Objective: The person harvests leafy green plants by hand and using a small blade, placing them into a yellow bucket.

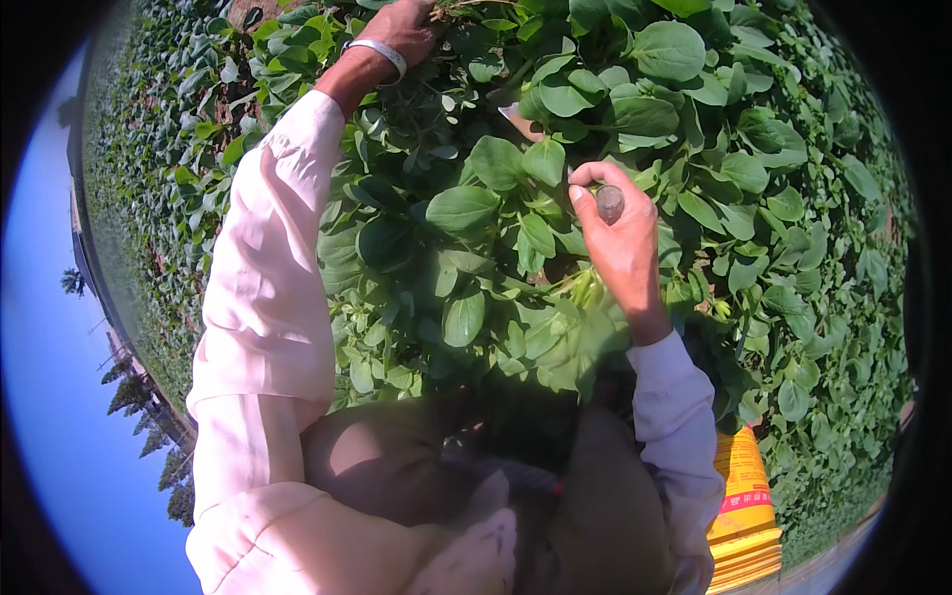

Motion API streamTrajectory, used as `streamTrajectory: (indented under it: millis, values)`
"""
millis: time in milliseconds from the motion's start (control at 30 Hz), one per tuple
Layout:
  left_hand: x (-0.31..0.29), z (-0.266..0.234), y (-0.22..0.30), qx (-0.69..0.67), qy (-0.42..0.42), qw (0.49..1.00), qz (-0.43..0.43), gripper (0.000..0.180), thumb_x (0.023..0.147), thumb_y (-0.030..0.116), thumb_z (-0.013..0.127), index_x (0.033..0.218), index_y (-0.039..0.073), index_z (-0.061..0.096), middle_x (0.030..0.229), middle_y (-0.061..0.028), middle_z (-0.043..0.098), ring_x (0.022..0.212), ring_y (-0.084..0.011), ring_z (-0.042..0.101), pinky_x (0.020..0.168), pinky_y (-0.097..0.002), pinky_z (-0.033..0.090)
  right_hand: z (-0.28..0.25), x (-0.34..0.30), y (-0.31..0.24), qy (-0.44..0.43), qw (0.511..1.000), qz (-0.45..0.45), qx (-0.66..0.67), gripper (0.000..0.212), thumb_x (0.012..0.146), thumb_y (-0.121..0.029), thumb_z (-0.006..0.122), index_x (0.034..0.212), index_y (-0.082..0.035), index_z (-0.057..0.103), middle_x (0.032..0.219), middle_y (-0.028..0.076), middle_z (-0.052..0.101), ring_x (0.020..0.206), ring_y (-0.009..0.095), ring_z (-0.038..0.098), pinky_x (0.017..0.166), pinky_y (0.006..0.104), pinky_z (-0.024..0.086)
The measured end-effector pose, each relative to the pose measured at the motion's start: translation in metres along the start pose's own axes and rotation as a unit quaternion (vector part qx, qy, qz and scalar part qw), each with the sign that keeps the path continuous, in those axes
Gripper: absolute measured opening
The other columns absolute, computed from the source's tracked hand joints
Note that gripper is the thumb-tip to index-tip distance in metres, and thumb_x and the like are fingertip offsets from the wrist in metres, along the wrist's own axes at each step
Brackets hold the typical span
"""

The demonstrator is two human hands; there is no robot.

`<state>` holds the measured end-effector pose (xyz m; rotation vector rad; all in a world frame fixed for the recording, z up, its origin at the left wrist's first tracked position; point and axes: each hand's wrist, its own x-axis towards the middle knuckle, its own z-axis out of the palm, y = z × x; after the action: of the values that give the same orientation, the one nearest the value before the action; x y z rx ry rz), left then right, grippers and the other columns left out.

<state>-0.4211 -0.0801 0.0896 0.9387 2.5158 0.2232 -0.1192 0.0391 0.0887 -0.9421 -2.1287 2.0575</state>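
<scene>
At the top edge, my left hand (405, 30) is closed on a thin-stemmed plant (474, 6); the picture's edge cuts off part of the fingers. Small grey-green leaves (428, 104) show just below that hand. My right hand (623, 233), right of centre, grips a hand tool by its round wooden handle (610, 203), whose butt end points up at me. A pale, flat, blade-like piece (520, 123) shows among the leaves up and left of this hand; foliage hides how it joins the tool. Broad-leaved green plants (466, 210) stand between and around both hands.
A yellow plastic bucket (746, 506) with a red band stands at my lower right, beside my right sleeve. My bent legs (387, 461) are close behind the plants. Dense leafy crop (793, 248) spreads to the right, and more rows (164, 198) lie at left.
</scene>
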Motion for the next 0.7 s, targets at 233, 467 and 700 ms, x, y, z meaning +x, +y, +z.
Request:
streamTrajectory:
  millis: [233,467,700]
  values:
    - [-0.114,-0.062,-0.019,-0.552,-0.036,0.832,-0.045,0.028,0.088,0.027,0.068,0.105,0.005,0.065,0.089,-0.0023,0.066,0.076,-0.0097,0.062,0.067,-0.0257,0.05,0.02,0.001,-0.005,-0.067,0.994,-0.077,-0.026,0.006,0.083,-0.002,0.061,0.088,-0.003,0.058,0.057,0.011,0.05,0.047,0.018,0.046,0.048,0.0301,0.038]
    - [-0.139,-0.034,-0.008,-0.436,0.034,0.894,-0.095,0.022,0.093,0.018,0.059,0.104,0.001,0.064,0.089,-0.0025,0.066,0.08,-0.0107,0.059,0.076,-0.0242,0.046,0.025,-0.024,-0.021,-0.162,0.971,-0.094,-0.147,0.016,0.076,0.0,0.061,0.091,-0.007,0.058,0.066,0.016,0.06,0.063,0.038,0.06,0.055,0.041,0.046]
    - [-0.146,0.034,-0.013,-0.178,-0.073,0.98,-0.048,0.021,0.088,0.015,0.06,0.1,-0.002,0.059,0.076,-0.0083,0.065,0.073,-0.0178,0.058,0.071,-0.0309,0.046,0.014,-0.04,-0.024,-0.172,0.958,-0.07,-0.22,0.023,0.073,0.001,0.061,0.093,-0.009,0.057,0.069,0.014,0.063,0.067,0.036,0.063,0.059,0.0426,0.048]
